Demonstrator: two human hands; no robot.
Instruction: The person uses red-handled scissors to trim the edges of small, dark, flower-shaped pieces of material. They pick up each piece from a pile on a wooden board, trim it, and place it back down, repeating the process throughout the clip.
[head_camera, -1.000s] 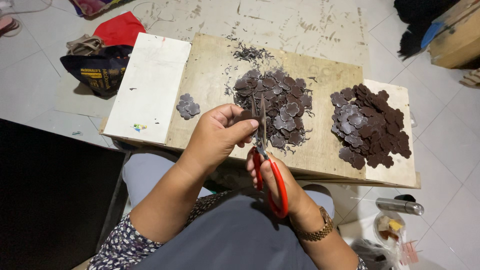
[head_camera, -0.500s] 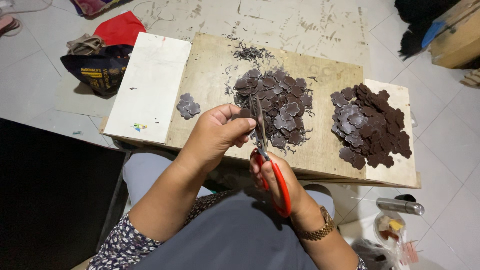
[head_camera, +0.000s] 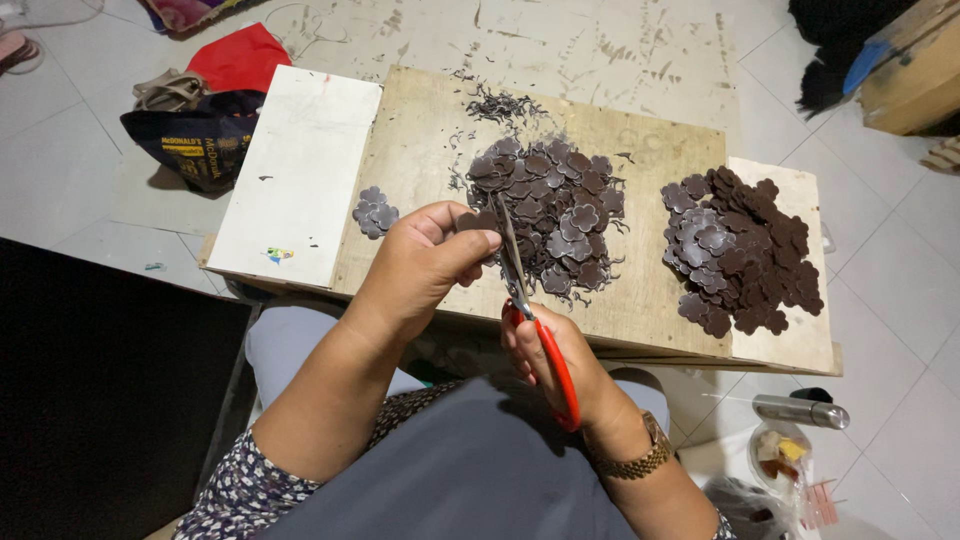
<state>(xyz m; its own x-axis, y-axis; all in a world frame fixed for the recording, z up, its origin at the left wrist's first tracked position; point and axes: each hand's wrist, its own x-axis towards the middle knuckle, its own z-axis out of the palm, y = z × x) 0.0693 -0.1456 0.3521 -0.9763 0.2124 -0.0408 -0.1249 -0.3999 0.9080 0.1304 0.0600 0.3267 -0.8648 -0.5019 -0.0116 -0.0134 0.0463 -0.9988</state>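
My left hand (head_camera: 425, 265) pinches a small dark brown flower-shaped piece (head_camera: 478, 222) between thumb and fingers. My right hand (head_camera: 560, 365) grips red-handled scissors (head_camera: 535, 320), whose blades rise beside that piece. Both hands hover over the near edge of a wooden board (head_camera: 420, 150). Behind them lies a middle pile of dark flower-shaped pieces (head_camera: 545, 205). A larger pile (head_camera: 740, 250) rests on the right. A small stack of the same pieces (head_camera: 373, 211) sits to the left.
A white board (head_camera: 300, 170) lies on the left part of the wooden board. Thin dark trimmings (head_camera: 500, 103) are scattered at the back. A dark bag (head_camera: 195, 145) and red cloth (head_camera: 240, 55) sit on the tiled floor at left. A metal cylinder (head_camera: 800, 410) lies at lower right.
The left hand has turned the held piece slightly against the scissor blades. The piles and boards have not moved.
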